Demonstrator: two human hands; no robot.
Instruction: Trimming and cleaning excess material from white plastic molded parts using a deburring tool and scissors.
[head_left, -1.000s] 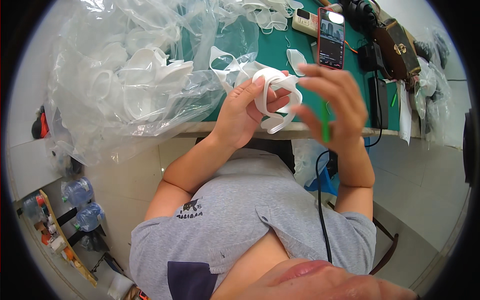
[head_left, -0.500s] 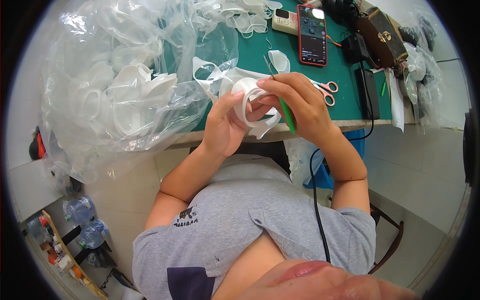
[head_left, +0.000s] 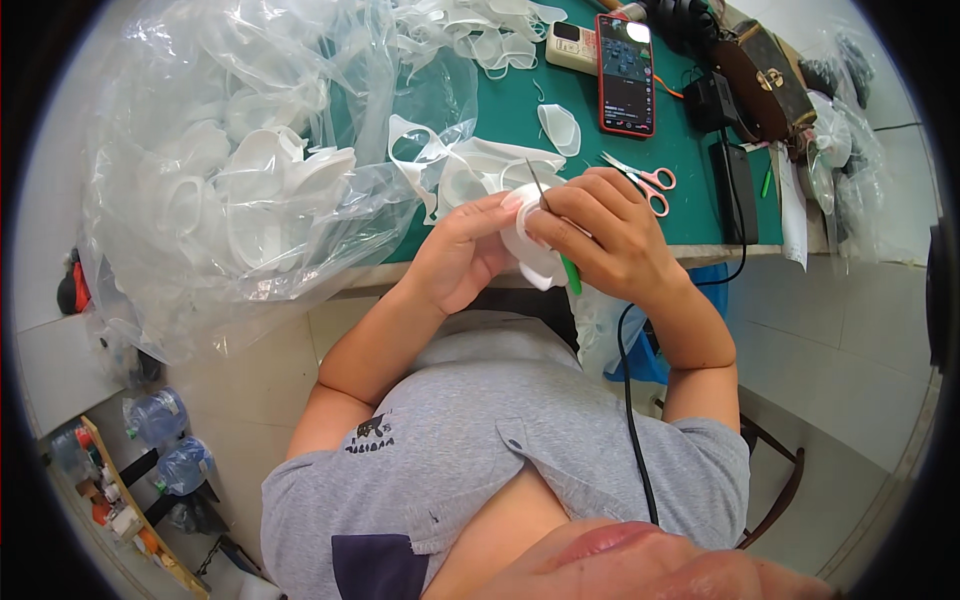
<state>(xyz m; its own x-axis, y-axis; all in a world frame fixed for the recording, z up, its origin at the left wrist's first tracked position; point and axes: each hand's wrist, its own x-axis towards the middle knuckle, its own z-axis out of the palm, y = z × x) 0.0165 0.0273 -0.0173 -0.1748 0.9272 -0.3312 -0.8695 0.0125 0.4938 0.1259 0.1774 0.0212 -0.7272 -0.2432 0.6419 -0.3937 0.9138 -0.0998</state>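
Just over the table's front edge, my left hand [head_left: 468, 248] pinches a curved, soft-looking white piece [head_left: 540, 262] with a rounded rim. My right hand [head_left: 610, 232] is closed around a thin tool with a green handle [head_left: 571, 274] and a slender pointed metal tip. Its fingertips also touch the white piece's rim. The tip points away from me, above the piece; its exact kind I cannot make out. Behind my hands lie more white moulded pieces [head_left: 465, 187], some with large openings. Beyond them rests a single translucent white cup-shaped piece [head_left: 560, 130].
A large clear plastic bag [head_left: 330, 200] full of white pieces covers the left. Pink-handled scissors [head_left: 655, 180], a red-edged phone [head_left: 627, 75] and a black power adapter [head_left: 735, 190] lie on the green mat [head_left: 690, 228]. A black cable [head_left: 628, 400] hangs down by my right arm.
My left hand and the white piece have moved right, and the piece has turned. My right hand has shifted slightly right and down, uncovering more of the scissors and the pieces behind.
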